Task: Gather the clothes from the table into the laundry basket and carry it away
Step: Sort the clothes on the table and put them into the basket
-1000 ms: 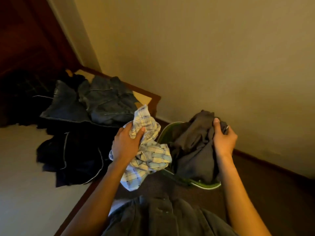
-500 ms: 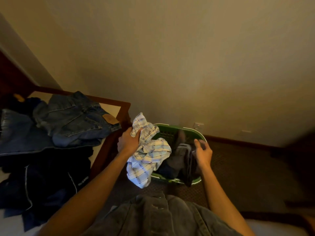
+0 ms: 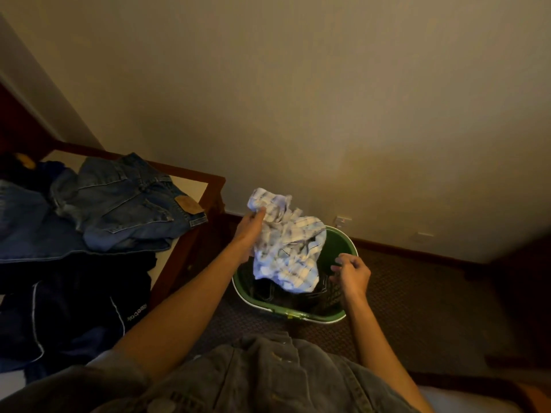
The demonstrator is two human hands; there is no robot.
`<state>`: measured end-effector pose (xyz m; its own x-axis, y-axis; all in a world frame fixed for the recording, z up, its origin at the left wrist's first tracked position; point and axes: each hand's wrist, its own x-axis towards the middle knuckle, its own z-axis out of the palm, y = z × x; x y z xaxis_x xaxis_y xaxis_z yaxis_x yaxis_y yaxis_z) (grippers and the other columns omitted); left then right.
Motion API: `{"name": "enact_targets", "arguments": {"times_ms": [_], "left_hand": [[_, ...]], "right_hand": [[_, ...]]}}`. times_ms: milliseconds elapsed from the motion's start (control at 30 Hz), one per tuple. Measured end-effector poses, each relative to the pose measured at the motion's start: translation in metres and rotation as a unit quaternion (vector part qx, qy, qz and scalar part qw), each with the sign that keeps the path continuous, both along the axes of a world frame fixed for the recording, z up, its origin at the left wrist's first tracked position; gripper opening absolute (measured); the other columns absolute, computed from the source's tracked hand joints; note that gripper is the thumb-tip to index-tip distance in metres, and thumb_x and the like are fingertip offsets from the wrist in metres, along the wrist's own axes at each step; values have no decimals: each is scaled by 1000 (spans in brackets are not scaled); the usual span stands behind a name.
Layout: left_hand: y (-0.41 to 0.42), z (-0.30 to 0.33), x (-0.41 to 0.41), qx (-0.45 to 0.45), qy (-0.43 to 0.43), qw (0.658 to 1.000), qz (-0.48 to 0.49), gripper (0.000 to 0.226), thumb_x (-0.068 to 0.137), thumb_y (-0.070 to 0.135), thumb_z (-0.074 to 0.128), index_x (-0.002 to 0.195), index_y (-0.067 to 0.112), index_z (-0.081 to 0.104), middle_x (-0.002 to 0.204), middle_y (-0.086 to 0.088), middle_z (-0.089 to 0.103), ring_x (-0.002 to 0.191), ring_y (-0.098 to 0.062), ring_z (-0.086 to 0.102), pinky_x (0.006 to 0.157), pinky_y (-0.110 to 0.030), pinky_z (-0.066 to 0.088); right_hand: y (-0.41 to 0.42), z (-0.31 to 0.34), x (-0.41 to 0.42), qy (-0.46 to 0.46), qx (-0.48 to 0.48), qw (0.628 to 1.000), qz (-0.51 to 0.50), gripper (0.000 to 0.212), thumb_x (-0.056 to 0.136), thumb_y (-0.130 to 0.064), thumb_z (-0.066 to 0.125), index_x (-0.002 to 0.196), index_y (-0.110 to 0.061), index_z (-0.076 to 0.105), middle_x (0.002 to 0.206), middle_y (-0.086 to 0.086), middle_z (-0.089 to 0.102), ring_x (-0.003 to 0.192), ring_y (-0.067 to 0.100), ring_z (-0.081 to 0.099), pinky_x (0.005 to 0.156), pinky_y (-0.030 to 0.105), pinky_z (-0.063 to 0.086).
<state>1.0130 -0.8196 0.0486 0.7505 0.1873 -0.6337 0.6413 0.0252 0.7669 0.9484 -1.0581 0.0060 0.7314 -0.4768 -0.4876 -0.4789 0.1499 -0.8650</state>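
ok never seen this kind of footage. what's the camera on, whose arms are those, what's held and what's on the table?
There is no machine here: a person wears one wide-angle camera on the head, looking forward and down, so the arms are the person's own. The left hand grips a crumpled plaid shirt over a green laundry basket on the carpet, with dark clothes already inside. The right hand hovers at the basket's rim with curled fingers, apparently holding nothing. On the wooden-edged table to the left lie blue jeans and a dark navy garment with white piping.
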Motion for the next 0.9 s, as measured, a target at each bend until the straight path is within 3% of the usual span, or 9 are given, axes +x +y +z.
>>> {"name": "enact_targets", "arguments": {"times_ms": [133,233,367,467,567,667,733,800,900], "left_hand": [[6,0,-24,-12,34,999,-38,58,97,60,51,139,20,58,146,-6,53,125,-33,55,88,-40,42],[28,-16,-54,15,71,995,-72,56,94,68,48,120,24,69,125,-5,65,108,-26,63,95,-44,44],[67,-31,-98,43,73,996,-14,42,96,63,50,106,28,71,112,0,72,100,-20,68,90,-40,48],[99,-30,-131,100,38,994,27,27,99,48,56,107,27,71,112,0,72,99,-16,68,88,-34,51],[141,-30,-167,229,-15,973,32,15,96,35,63,106,28,71,113,2,70,106,-16,65,95,-34,51],[178,-32,-200,434,3,898,68,38,89,41,67,124,30,61,134,-7,54,123,-30,52,103,-47,47],[201,-35,-220,514,75,851,72,72,85,54,68,146,32,38,157,-15,27,141,-41,29,115,-54,28],[226,-43,-243,502,155,850,40,105,79,73,65,158,37,6,168,-14,-2,151,-48,3,121,-59,7],[264,-69,-282,458,226,860,5,121,73,88,52,157,36,-18,170,-7,-6,150,-52,-3,120,-64,0]], "right_hand": [[10,-8,-2,4,-12,1000,26,8,92,-8,59,89,-11,66,87,13,69,73,25,64,64,40,54],[22,-19,-5,17,-25,998,60,11,89,-10,61,83,-16,67,92,17,71,83,32,67,74,44,53],[53,-32,-11,30,-12,992,125,8,93,-13,59,90,-13,67,96,17,72,88,32,69,83,50,56],[89,-33,-22,42,21,984,171,9,96,-15,56,95,-12,64,91,10,71,82,27,68,73,45,57],[130,-33,-33,65,36,972,221,8,98,-10,53,98,-11,60,84,5,64,72,19,63,61,34,50],[169,-33,-44,66,28,957,282,6,94,-7,57,93,-9,62,83,10,62,75,28,64,61,35,48],[193,-31,-49,71,32,946,315,6,95,-6,56,94,-9,61,83,10,61,73,27,63,58,33,46],[216,-25,-50,67,29,940,333,11,97,-6,53,94,-12,61,84,8,61,68,20,60,57,32,45],[256,-13,-52,60,15,935,348,14,98,-6,52,94,-14,62,84,7,62,67,19,61,60,36,48]]}}
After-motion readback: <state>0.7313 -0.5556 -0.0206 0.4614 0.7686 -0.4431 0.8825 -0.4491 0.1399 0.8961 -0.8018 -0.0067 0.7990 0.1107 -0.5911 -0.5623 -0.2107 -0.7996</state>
